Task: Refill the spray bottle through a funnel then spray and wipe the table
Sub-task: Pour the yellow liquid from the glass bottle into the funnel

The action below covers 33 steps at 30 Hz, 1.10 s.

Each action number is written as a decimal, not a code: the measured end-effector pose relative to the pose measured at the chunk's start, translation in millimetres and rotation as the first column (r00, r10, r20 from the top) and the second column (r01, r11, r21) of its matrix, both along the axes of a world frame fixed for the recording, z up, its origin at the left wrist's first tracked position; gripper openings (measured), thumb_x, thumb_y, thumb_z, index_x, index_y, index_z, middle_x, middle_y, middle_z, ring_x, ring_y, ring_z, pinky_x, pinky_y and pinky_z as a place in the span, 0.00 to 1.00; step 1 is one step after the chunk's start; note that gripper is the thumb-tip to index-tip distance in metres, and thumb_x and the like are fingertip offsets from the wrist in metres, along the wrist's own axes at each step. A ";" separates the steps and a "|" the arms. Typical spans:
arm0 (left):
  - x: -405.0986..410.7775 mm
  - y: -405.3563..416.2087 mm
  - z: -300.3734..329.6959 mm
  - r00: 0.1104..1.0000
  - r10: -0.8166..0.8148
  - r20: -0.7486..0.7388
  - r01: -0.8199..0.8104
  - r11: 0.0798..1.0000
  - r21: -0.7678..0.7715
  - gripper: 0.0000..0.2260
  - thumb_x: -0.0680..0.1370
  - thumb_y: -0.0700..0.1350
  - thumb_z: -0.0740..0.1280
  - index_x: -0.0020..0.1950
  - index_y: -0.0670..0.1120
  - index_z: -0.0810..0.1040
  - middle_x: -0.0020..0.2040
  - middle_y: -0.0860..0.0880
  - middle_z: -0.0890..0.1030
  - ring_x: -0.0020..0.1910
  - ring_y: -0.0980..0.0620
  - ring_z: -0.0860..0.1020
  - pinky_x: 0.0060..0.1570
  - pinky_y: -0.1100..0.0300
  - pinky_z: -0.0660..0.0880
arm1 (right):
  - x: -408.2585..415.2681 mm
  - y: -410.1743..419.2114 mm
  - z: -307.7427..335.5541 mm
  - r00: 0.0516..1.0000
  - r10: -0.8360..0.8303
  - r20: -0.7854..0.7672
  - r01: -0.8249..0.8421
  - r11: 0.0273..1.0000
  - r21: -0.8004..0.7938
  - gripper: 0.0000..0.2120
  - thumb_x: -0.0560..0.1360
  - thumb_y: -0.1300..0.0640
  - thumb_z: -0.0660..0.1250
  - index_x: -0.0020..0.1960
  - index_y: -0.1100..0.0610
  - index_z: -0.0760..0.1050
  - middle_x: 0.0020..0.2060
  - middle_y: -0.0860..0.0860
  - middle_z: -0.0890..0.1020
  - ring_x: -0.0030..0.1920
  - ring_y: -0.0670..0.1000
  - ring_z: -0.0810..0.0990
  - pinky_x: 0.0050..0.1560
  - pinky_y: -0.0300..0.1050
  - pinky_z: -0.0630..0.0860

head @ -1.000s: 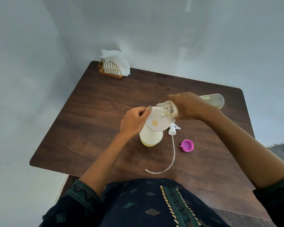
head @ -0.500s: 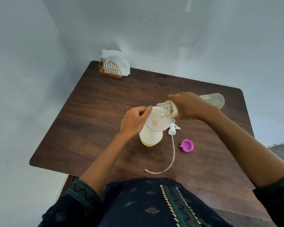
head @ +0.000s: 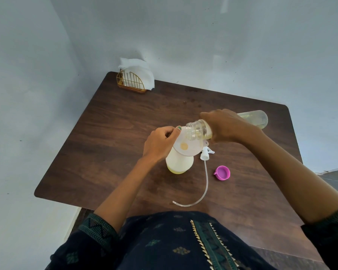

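While tipped mouth-down over funnel [head: 185, 147]: clear refill bottle [head: 253, 118], yellowish liquid inside, gripped around its middle by right hand [head: 227, 126]. Funnel seated in neck of white spray bottle [head: 179, 162], upright, mid-table [head: 109, 137]; rim pinched at left by left hand [head: 159, 142]. Just right of bottle: detached spray head [head: 205, 153] with curved dip tube [head: 200, 189]. Further right: pink cap [head: 222, 173]. Far left corner: gold wire napkin holder [head: 131, 82], white napkins [head: 136, 70].

Funnel [head: 185, 148] hides spray bottle [head: 179, 162] neck. Right hand [head: 225, 126] covers middle of refill bottle [head: 254, 118]. Left hand [head: 160, 142] fingers curl at funnel rim, tips hidden. Surface [head: 109, 137] near edge blocked by torso. Forearms cut by frame bottom.
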<state>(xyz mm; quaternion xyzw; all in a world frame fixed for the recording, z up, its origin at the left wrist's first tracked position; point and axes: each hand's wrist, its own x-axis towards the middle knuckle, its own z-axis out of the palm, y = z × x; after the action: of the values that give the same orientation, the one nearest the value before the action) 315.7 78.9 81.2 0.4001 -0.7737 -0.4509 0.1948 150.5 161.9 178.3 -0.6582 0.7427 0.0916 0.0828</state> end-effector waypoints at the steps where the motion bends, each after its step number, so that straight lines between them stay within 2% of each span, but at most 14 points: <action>1: 0.1 -0.6 -1.5 1.000 -0.002 -0.003 0.002 1.000 0.003 0.20 0.79 0.57 0.59 0.29 0.51 0.71 0.25 0.55 0.68 0.28 0.55 0.67 0.33 0.59 0.62 | -0.1 -0.1 0.0 1.000 -0.001 -0.003 0.001 1.000 -0.001 0.19 0.67 0.51 0.74 0.53 0.56 0.71 0.45 0.52 0.80 0.45 0.55 0.78 0.42 0.44 0.69; 8: -1.0 -2.4 -2.5 1.000 -0.012 -0.010 0.012 1.000 -0.003 0.20 0.78 0.59 0.58 0.33 0.48 0.76 0.26 0.54 0.71 0.28 0.56 0.68 0.32 0.58 0.63 | -1.3 -0.2 -1.3 1.000 0.001 -0.007 -0.001 1.000 -0.002 0.19 0.67 0.52 0.73 0.53 0.56 0.71 0.46 0.52 0.81 0.46 0.55 0.79 0.42 0.45 0.69; 15: -1.5 -3.3 -1.5 1.000 -0.010 -0.014 0.010 1.000 -0.001 0.20 0.77 0.60 0.58 0.30 0.52 0.73 0.26 0.54 0.71 0.28 0.55 0.69 0.33 0.58 0.64 | -1.2 -0.5 -2.8 1.000 0.003 0.009 -0.002 1.000 -0.011 0.20 0.67 0.53 0.74 0.55 0.56 0.72 0.47 0.52 0.81 0.46 0.53 0.79 0.44 0.46 0.72; 20: -1.6 -2.7 -1.5 1.000 -0.003 -0.013 0.003 1.000 0.013 0.21 0.76 0.61 0.58 0.29 0.50 0.72 0.25 0.54 0.69 0.28 0.56 0.67 0.33 0.57 0.63 | -3.8 -0.1 -6.0 0.999 -0.007 0.031 0.008 1.000 -0.019 0.19 0.66 0.53 0.74 0.52 0.56 0.71 0.45 0.52 0.80 0.45 0.55 0.78 0.40 0.45 0.68; 23: -1.6 -2.7 0.1 1.000 -0.011 -0.008 0.011 1.000 0.022 0.20 0.76 0.61 0.58 0.26 0.54 0.70 0.23 0.55 0.67 0.27 0.56 0.65 0.32 0.58 0.62 | -5.8 0.9 -7.9 0.993 -0.046 0.111 0.047 0.999 -0.005 0.19 0.64 0.54 0.76 0.49 0.56 0.71 0.43 0.51 0.80 0.43 0.54 0.77 0.38 0.45 0.70; 28: -1.8 -2.2 0.3 1.000 -0.008 0.001 0.008 0.999 0.039 0.23 0.75 0.62 0.57 0.30 0.46 0.70 0.25 0.54 0.68 0.28 0.54 0.67 0.34 0.56 0.63 | -7.8 3.4 -5.8 0.947 -0.119 0.299 0.113 0.993 0.037 0.19 0.62 0.58 0.77 0.43 0.55 0.68 0.39 0.50 0.78 0.39 0.51 0.75 0.40 0.51 0.74; 31: -1.3 -1.7 2.5 1.000 -0.016 0.007 0.016 0.999 0.040 0.21 0.75 0.62 0.57 0.28 0.50 0.70 0.25 0.54 0.68 0.28 0.54 0.67 0.34 0.57 0.63 | -11.8 6.2 -6.3 0.889 -0.143 0.436 0.154 0.988 0.009 0.18 0.61 0.61 0.77 0.46 0.58 0.72 0.41 0.52 0.80 0.41 0.53 0.76 0.43 0.50 0.75; 33: -0.4 -1.4 2.7 1.000 -0.017 0.012 0.016 0.999 0.045 0.21 0.75 0.63 0.56 0.30 0.50 0.72 0.26 0.54 0.70 0.29 0.54 0.69 0.35 0.57 0.65 | -16.8 8.2 -6.7 0.844 -0.154 0.514 0.186 0.982 -0.011 0.19 0.62 0.60 0.77 0.49 0.57 0.74 0.44 0.51 0.80 0.44 0.52 0.78 0.44 0.47 0.76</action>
<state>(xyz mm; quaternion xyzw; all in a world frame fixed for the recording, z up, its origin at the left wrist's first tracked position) 315.3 77.5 83.9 0.4008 -0.7678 -0.4674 0.1773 133.7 170.2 171.7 -0.5925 0.7519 -0.1164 0.2648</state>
